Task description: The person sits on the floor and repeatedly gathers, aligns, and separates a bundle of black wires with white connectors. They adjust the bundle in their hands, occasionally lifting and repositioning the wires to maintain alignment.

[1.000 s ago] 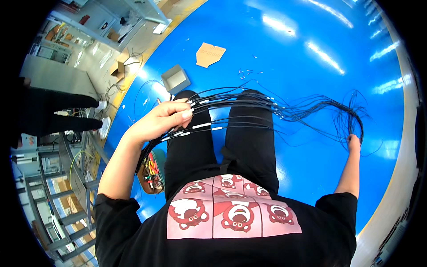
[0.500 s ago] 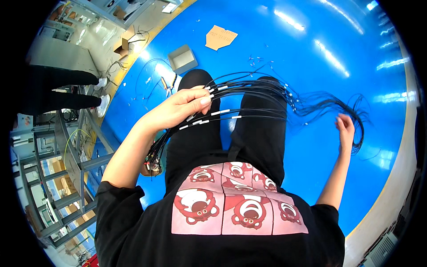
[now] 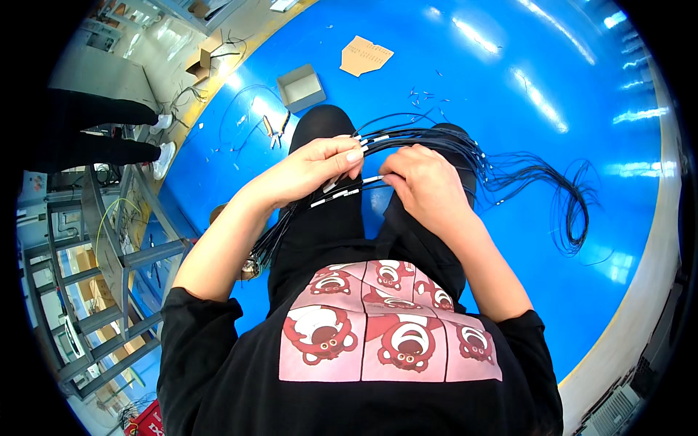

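A bundle of thin black cables (image 3: 425, 136) with white label sleeves lies across my thighs. My left hand (image 3: 327, 166) is closed around the bundle near the sleeves. My right hand (image 3: 425, 178) pinches one cable at its white label sleeve (image 3: 372, 179), just right of my left hand. A few more sleeved cables (image 3: 338, 195) pass below my left hand. The bundle's loose right part (image 3: 574, 211) trails over the blue floor in a curl. Its left ends hang beside my left thigh, over something partly hidden.
An open grey box (image 3: 301, 89) and pliers (image 3: 274, 131) sit on the blue floor ahead. Torn cardboard (image 3: 365, 57) and cable scraps (image 3: 429, 97) lie farther off. At left are a metal frame (image 3: 127, 276) and another person's legs (image 3: 109, 131).
My right hand has come in from the far right, off the trailing cables, to a label sleeve beside my left hand. The left hand keeps its grip and has shifted slightly right.
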{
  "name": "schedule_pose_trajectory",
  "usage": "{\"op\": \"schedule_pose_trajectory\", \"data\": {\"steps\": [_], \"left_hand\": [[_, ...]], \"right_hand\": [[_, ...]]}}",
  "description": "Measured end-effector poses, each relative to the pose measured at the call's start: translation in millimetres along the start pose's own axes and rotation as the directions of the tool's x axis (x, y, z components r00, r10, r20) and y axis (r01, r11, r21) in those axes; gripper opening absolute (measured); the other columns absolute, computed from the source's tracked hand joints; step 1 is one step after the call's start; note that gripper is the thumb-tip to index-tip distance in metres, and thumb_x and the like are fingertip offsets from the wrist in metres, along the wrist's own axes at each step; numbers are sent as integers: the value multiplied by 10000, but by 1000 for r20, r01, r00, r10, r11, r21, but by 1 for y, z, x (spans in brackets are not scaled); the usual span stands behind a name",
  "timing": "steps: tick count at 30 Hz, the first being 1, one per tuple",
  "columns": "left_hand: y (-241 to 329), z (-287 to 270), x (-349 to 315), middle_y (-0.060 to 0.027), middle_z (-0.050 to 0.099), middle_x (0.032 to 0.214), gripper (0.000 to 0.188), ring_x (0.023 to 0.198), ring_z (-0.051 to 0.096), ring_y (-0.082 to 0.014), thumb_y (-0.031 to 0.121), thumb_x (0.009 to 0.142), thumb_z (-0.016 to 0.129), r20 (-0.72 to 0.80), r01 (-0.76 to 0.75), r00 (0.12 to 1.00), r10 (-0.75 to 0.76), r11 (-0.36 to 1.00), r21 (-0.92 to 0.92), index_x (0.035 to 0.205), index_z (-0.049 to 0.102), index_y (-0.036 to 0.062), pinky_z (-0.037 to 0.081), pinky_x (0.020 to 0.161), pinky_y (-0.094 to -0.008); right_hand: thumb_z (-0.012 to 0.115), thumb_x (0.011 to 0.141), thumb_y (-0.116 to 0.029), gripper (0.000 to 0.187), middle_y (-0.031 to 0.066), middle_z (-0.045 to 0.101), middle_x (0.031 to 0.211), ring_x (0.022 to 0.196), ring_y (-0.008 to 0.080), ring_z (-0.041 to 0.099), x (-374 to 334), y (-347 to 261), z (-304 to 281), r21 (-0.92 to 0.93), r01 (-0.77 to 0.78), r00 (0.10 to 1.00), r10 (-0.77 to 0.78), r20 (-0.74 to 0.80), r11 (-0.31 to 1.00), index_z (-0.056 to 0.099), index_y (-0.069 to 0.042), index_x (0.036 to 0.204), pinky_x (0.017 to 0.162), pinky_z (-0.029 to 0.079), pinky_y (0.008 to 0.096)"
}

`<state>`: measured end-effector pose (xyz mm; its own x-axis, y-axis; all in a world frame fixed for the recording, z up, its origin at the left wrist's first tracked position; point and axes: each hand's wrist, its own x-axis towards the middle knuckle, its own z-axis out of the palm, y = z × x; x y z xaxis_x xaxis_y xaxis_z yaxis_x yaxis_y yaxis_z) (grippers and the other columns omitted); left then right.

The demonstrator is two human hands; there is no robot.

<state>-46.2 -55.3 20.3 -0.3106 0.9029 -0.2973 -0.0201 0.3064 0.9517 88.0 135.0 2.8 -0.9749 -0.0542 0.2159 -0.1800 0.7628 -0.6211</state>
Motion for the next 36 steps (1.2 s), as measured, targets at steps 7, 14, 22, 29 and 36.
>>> {"op": "schedule_pose_trajectory", "data": {"steps": [7,14,22,29,36], "left_hand": [[-9,2,0,34,512,798,332,748,448,-50,369,1019,454,-28,16,999,-19,996,-91,896,563,80,373,671,-198],[-6,11,-1,48,459,772,317,688,414,-44,327,1024,462,-109,-47,993,41,997,-54,931,603,59,367,623,-212],[-4,15,2,47,486,758,268,637,409,-40,275,1018,480,-123,-28,992,19,997,-71,977,609,43,366,576,-196],[5,15,3,47,482,755,268,633,398,-36,278,1012,490,-133,66,988,-74,996,-63,953,617,49,356,563,-197],[9,21,9,-83,508,846,258,838,482,-190,235,981,545,-65,-152,980,186,924,352,996,652,0,411,765,-310]], "right_hand": [[635,806,-35,76,116,574,875,888,323,576,5,2,-4,133,34,998,-40,43,990,586,-47,862,772,467,421],[616,847,-85,96,125,577,879,901,344,584,6,-7,-15,199,-94,976,51,212,975,575,-33,916,784,471,436],[625,856,-155,86,134,619,804,865,342,619,3,-4,-10,12,-16,992,15,124,1000,593,-85,895,773,485,447],[542,927,-163,160,115,668,779,720,255,663,-2,21,-30,184,-277,874,167,457,943,611,-21,897,658,504,361],[612,908,-204,211,76,583,677,631,176,541,14,17,-46,287,-200,867,33,497,937,664,-3,947,618,449,322]]}}
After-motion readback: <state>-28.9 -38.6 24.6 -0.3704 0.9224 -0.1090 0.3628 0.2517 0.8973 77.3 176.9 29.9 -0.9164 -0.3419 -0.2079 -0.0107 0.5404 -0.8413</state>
